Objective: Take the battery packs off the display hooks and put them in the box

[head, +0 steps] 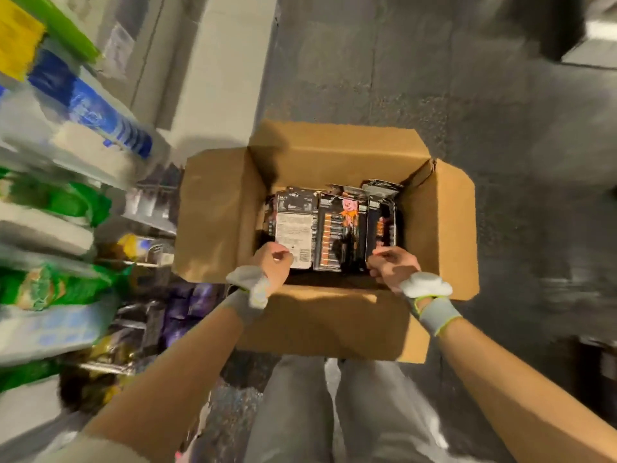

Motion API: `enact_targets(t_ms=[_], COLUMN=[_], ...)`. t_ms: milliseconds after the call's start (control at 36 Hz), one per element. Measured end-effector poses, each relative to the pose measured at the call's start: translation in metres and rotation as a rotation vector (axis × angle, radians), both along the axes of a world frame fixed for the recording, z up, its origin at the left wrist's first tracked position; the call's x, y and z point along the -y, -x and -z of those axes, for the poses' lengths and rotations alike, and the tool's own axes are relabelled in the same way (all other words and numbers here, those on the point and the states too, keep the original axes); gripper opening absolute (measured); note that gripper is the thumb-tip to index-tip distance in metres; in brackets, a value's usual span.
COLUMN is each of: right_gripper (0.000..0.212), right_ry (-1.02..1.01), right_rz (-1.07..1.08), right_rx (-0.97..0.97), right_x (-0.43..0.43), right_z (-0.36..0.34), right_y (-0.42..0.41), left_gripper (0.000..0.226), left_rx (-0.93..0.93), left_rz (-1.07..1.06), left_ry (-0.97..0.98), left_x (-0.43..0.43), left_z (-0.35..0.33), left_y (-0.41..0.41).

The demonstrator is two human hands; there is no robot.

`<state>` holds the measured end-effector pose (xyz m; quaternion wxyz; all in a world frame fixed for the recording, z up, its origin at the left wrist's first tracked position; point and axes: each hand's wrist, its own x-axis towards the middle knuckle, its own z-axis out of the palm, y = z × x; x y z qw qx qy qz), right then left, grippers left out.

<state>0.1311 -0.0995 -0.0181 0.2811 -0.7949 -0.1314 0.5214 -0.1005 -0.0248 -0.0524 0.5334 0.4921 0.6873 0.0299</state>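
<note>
An open cardboard box (437, 228) stands on the floor in front of me, all flaps folded out. Inside it several black and orange battery packs (337, 228) lie side by side. At the left, one pack (295, 228) is turned back side up, showing a white label. My left hand (272, 265) grips the near edge of that pack. My right hand (390, 265) pinches the near edge of the rightmost pack (380, 225). Both hands reach in over the box's near wall.
Store shelves (50, 228) with green, blue and white packages run along the left, blurred. Lower down, dark packages hang on a rack (160, 322). A pale cabinet (217, 68) stands behind the box. Grey floor (500, 111) lies to the right. My legs (334, 412) are just below the box.
</note>
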Motion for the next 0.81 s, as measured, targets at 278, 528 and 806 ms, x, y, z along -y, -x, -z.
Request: enact_targets(t_ms=[278, 528, 806], right_gripper=[0.03, 0.039, 0.052], right_ry=[0.12, 0.188, 0.207], right_rz=[0.024, -0.151, -0.343], right_rx=[-0.005, 0.024, 0.101], right_x=[-0.026, -0.056, -0.077], right_z=[0.056, 0.112, 0.143], right_y=[-0.011, -0.002, -0.007], left_gripper=[0.044, 0.068, 0.076], left_rx=[-0.098, -0.272, -0.295], left_rz=[0.066, 0.132, 0.033], left_ry=[-0.007, 0.023, -0.014], left_x=[-0.047, -0.075, -0.076], left_z=[0.025, 0.068, 0.097], left_y=[-0.023, -0.035, -0.037])
